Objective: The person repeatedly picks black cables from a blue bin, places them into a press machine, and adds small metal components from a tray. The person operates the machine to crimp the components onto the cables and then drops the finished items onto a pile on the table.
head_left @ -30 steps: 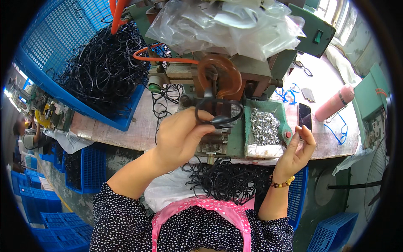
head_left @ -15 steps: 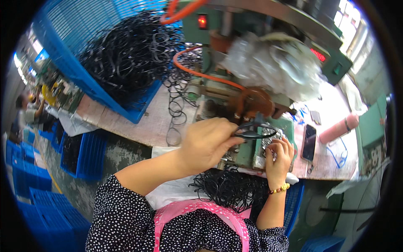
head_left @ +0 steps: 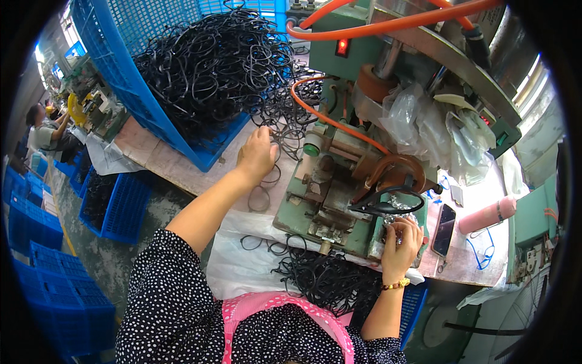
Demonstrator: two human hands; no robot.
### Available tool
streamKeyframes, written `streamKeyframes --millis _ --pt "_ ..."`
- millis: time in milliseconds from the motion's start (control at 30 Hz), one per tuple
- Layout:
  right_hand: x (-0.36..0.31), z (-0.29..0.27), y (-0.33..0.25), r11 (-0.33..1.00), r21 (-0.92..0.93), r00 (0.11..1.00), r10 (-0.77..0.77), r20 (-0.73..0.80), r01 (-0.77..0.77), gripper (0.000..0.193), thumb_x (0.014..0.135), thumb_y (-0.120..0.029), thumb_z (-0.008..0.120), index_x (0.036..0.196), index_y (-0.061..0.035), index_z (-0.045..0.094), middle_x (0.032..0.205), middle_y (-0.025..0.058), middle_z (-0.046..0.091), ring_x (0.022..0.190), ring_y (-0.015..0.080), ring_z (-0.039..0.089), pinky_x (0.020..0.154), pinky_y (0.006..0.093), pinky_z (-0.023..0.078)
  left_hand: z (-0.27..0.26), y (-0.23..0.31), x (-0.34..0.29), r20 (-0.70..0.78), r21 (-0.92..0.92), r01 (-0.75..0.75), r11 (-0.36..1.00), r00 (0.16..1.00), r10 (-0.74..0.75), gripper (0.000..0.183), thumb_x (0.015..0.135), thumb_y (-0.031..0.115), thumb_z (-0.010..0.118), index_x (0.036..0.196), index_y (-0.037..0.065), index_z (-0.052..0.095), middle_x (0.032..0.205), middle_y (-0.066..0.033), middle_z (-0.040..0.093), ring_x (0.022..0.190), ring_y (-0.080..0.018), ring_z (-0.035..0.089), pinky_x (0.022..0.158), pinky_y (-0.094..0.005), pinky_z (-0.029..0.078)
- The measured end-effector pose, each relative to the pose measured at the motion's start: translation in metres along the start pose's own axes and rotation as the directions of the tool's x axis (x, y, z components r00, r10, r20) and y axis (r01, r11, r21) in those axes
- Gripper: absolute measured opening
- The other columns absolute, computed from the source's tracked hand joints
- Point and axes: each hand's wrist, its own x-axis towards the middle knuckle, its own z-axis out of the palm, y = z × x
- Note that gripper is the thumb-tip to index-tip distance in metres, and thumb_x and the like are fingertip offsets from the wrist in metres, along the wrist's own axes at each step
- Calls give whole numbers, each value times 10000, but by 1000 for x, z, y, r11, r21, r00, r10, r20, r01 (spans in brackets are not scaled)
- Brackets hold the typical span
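My left hand point(head_left: 257, 156) reaches over the table beside the blue basket, fingers bent and slightly apart, at a strand of loose black eyeglass frames point(head_left: 259, 199). Nothing shows in its grasp. My right hand point(head_left: 401, 244) is at the right side of the green bench machine point(head_left: 330, 209), over a tray of small shiny metal pieces point(head_left: 397, 203). Its fingers are curled together; what they pinch is too small or hidden to name. Just above that hand a single black eyeglass frame point(head_left: 382, 208) sits at the machine's brown curved part point(head_left: 397, 167).
The blue basket point(head_left: 136, 109) holds a heap of black eyeglass frames point(head_left: 212, 67). More frames point(head_left: 327, 276) lie on my lap. Orange hoses point(head_left: 388, 30) cross above. A phone point(head_left: 444, 229) and pink bottle point(head_left: 487, 215) stand right. Another person point(head_left: 45, 133) works far left.
My left hand has let go of the black eyeglass frame and moved left and away toward the loose frames. That frame now sits at the machine. My right hand stays by the metal pieces.
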Motion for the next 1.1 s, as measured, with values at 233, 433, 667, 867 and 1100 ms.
streamKeyframes --millis 233,433,667,867,1100 --pt "-19 13 3 839 471 916 377 -139 -273 72 990 -35 658 1039 11 632 961 102 661 912 207 670 802 350 553 2 -16 -3 126 -292 203 935 977 -173 295 920 112 691 1165 19 555 895 -155 692 872 -306 698 764 -410 531" --pt "-17 10 5 919 343 942 270 -197 -192 143 967 5 650 1106 4 682 1009 116 697 871 222 669 940 412 537 -65 27 -30 266 -746 371 552 927 -264 112 1044 130 588 1102 35 601 744 9 588 625 -44 507 563 -221 393" --pt "-12 2 5 957 286 972 111 -208 -48 104 936 27 642 1010 -20 698 1005 103 714 952 277 663 1096 503 430 -105 75 -48 290 -851 354 388 933 -215 153 1067 147 569 1166 33 594 787 0 618 614 -26 493 556 -186 372" --pt "-10 0 2 964 262 972 95 -215 -37 109 901 75 640 965 -10 664 1011 119 669 960 277 633 884 384 511 -119 100 -60 153 -912 172 372 985 -81 188 1066 118 560 1219 10 575 829 -19 640 657 -34 521 595 -189 402" --pt "-10 -1 2 964 267 969 78 -233 -13 154 856 104 657 950 -19 658 1008 116 644 944 267 620 845 367 513 -125 119 -70 135 -913 135 385 990 -25 201 1050 68 571 1240 1 572 876 -25 661 738 -49 568 652 -193 439"
